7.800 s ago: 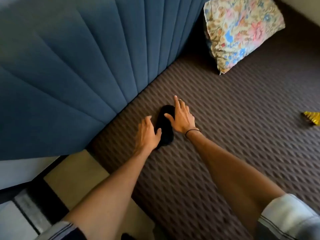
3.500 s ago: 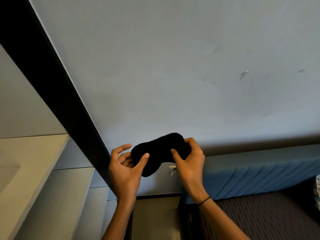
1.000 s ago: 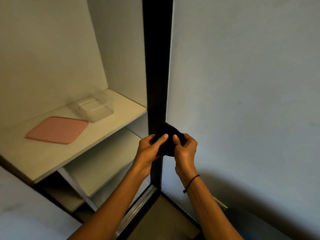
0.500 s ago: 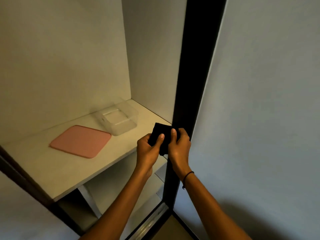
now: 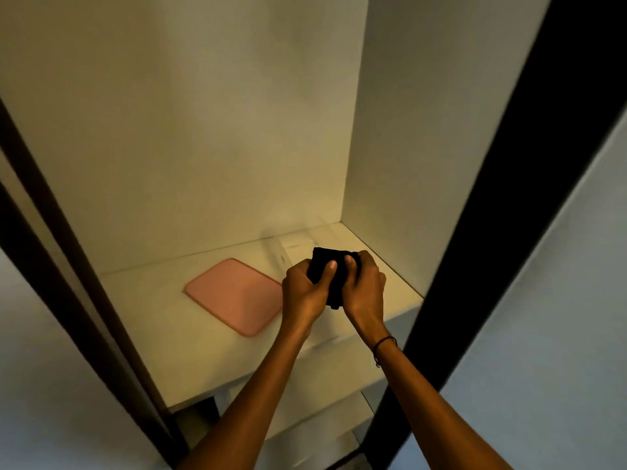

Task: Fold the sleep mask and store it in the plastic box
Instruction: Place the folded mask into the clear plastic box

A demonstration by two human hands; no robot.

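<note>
Sleep mask [image 5: 327,278] folded small, gripped between left hand [image 5: 305,293] and right hand [image 5: 364,290], over the shelf [image 5: 152,334]. Clear plastic box [image 5: 291,247] behind, blurred. Stowing remains; pink lid [image 5: 234,295] lies beside.

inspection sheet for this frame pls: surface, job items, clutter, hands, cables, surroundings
Surface: pale shelf inside an open cupboard, dimly lit.
Job's things: black sleep mask, folded into a compact bundle, held above the shelf. Clear plastic box sits at the back right of the shelf, blurred and partly hidden by the hands; the mask is not yet in it.
Clutter: pink lid lying flat, left of the box.
Grippers: left hand and right hand both closed on the mask.
Cables: nothing seen.
Surroundings: dark cupboard frame, lower shelves, pale wall to the right.
</note>
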